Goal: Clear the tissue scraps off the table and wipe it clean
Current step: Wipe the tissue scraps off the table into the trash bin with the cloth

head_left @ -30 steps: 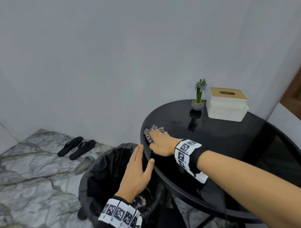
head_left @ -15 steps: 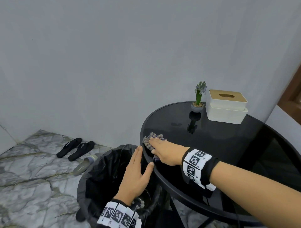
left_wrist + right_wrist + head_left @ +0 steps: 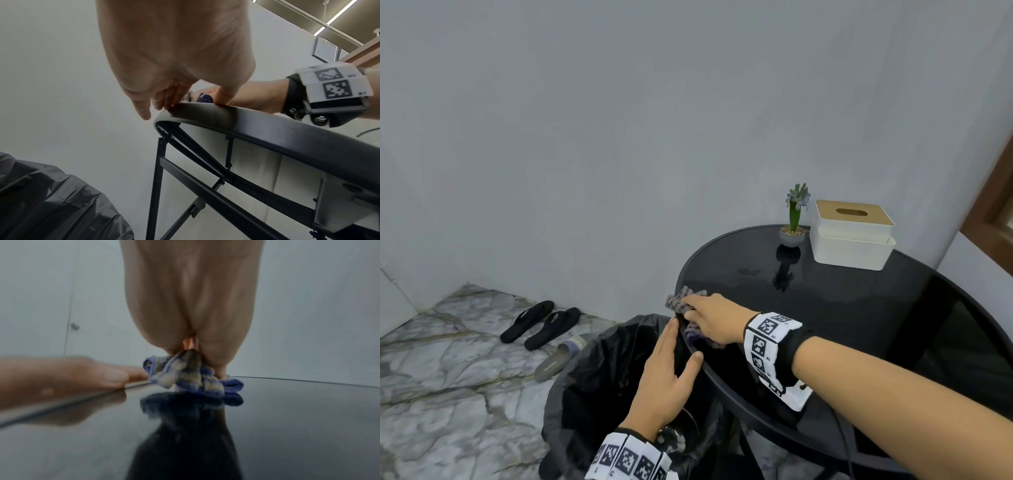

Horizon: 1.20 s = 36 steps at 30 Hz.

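White wall stands behind a round black table [image 3: 859, 308]. At its 9 o'clock edge, the right hand [image 3: 714, 317] presses flat fingers on a bunched blue and grey cloth [image 3: 681, 300], right at the rim. The left hand [image 3: 666, 373] waits open beside the rim, fingers straight, over the black trash bin [image 3: 585, 383]. I see no tissue scraps on the table. This looks like the wiping step, sweeping bits off the edge. Next, the cloth should push past the rim so anything falls into the bin, not on the floor.
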Each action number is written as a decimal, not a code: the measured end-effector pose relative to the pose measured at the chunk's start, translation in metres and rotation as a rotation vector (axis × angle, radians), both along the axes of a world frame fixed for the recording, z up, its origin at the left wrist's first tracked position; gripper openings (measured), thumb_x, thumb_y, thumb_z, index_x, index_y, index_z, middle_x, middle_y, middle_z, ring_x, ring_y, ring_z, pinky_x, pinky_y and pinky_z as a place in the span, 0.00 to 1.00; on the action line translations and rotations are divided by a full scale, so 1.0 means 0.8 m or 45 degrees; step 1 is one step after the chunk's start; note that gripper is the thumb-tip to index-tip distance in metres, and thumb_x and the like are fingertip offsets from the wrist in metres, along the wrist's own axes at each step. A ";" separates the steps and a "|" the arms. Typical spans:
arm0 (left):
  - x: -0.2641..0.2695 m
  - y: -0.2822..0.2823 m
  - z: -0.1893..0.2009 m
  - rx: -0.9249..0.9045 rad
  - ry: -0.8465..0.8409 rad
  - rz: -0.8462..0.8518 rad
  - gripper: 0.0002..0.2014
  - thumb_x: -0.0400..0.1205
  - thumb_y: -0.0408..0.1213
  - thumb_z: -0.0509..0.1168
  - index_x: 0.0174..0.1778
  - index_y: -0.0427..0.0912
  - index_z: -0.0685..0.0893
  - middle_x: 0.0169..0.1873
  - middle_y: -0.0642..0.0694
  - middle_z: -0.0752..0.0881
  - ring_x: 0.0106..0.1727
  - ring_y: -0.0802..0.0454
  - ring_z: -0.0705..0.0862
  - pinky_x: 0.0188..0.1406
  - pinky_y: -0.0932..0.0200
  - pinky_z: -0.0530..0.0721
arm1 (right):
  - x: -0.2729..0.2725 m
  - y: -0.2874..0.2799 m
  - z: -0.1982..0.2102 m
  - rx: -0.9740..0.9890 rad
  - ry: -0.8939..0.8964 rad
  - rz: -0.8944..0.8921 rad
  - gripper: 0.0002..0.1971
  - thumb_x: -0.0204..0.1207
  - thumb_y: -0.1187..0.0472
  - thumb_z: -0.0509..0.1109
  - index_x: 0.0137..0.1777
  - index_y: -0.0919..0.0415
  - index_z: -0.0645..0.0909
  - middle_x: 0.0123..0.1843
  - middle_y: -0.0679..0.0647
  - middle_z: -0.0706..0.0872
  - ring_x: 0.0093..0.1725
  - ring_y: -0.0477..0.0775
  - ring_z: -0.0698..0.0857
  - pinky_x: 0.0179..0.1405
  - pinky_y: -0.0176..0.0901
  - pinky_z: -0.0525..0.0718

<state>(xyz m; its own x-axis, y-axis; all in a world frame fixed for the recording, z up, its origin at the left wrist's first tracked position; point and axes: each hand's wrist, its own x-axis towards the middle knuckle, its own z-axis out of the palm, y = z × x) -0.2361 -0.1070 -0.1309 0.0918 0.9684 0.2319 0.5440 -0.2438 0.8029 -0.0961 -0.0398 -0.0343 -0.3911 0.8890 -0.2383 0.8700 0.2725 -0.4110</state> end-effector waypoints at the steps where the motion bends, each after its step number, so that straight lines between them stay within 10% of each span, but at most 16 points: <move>1: -0.001 0.000 0.000 -0.008 -0.003 -0.003 0.37 0.83 0.54 0.62 0.85 0.51 0.54 0.84 0.56 0.58 0.83 0.64 0.55 0.81 0.60 0.56 | 0.005 -0.001 0.000 0.006 0.035 -0.012 0.16 0.86 0.54 0.55 0.70 0.59 0.73 0.63 0.68 0.81 0.58 0.66 0.82 0.59 0.55 0.80; 14: 0.000 -0.002 -0.001 -0.020 -0.013 -0.023 0.37 0.83 0.52 0.64 0.85 0.50 0.56 0.84 0.56 0.60 0.82 0.66 0.56 0.78 0.66 0.55 | 0.048 -0.031 -0.003 -0.002 -0.234 0.174 0.37 0.85 0.45 0.56 0.86 0.63 0.47 0.88 0.60 0.47 0.87 0.56 0.46 0.84 0.47 0.47; 25: 0.002 -0.003 0.005 -0.026 0.005 0.020 0.36 0.83 0.48 0.66 0.85 0.48 0.59 0.81 0.57 0.63 0.81 0.63 0.61 0.77 0.66 0.58 | 0.020 -0.013 -0.011 0.057 -0.300 0.090 0.37 0.84 0.40 0.49 0.86 0.58 0.42 0.88 0.56 0.42 0.87 0.54 0.43 0.85 0.57 0.49; 29: 0.004 -0.004 0.009 -0.015 -0.075 -0.027 0.29 0.83 0.41 0.64 0.79 0.58 0.62 0.73 0.70 0.67 0.73 0.79 0.63 0.75 0.68 0.62 | 0.034 -0.019 -0.009 0.022 -0.336 0.098 0.35 0.83 0.41 0.50 0.86 0.48 0.42 0.88 0.54 0.41 0.87 0.56 0.43 0.84 0.58 0.49; 36: 0.029 -0.005 0.005 0.021 0.046 0.077 0.31 0.88 0.43 0.55 0.86 0.43 0.53 0.85 0.50 0.54 0.84 0.60 0.51 0.79 0.65 0.49 | 0.051 -0.027 -0.013 0.044 -0.392 -0.003 0.35 0.81 0.42 0.49 0.86 0.49 0.46 0.88 0.58 0.44 0.86 0.62 0.48 0.84 0.58 0.53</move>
